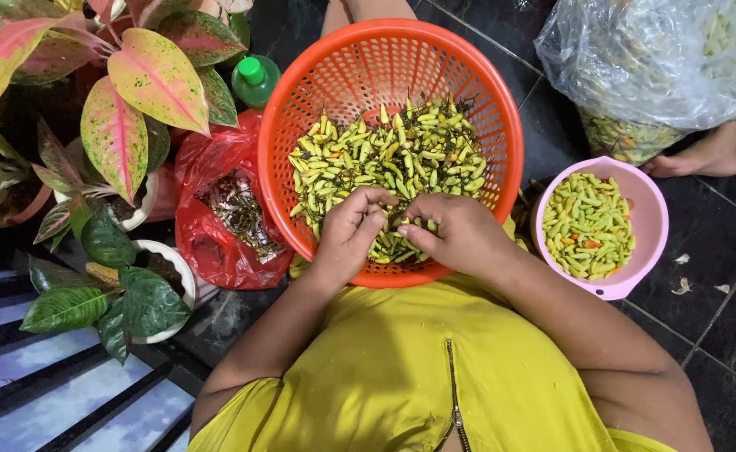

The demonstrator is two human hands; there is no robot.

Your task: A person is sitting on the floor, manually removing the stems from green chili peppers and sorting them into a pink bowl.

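Far left: potted plants, large leaves (pixel 157 79) pink and green, speckled; darker green leaves lower down over a white pot (pixel 185 280). Striped blue-grey mat (pixel 41 393) at bottom left.

Next right: green-capped bottle (pixel 255 79) just beside the basket's rim, partly under the leaves. Below it a red plastic bag (pixel 217 243), open, with a heap of dark stems (pixel 238 209) inside; the bag touches the basket's left side.

Centre: orange perforated basket (pixel 468 92), round, resting on the person's lap, against the yellow zipped garment (pixel 401 368). Inside, a pile of small green chillies (pixel 401 151), many with dark stems on, a few yellowish.

Left hand (pixel 347 234) over the near rim of the basket, fingers curled in, thumb and forefinger pinched together among the chillies; the exact pod it grips is hidden by the knuckles. Right hand (pixel 460 234) just beside it, almost touching, fingers likewise curled and closed, fingertips pinching a single green chilli (pixel 425 225) at the gap between the two hands. Both hands sit low over the near part of the pile.

Right: pink bowl (pixel 648 209) on the dark tiled floor (pixel 719 335), near the right forearm, holding stemless green chillies (pixel 589 226) with a few orange ones.

Far right, top: clear plastic sack (pixel 635 59) of more green chillies, and beside it another person's bare foot (pixel 702 155) on the floor. Small pale scraps (pixel 682 287) lie on the tiles near the bowl
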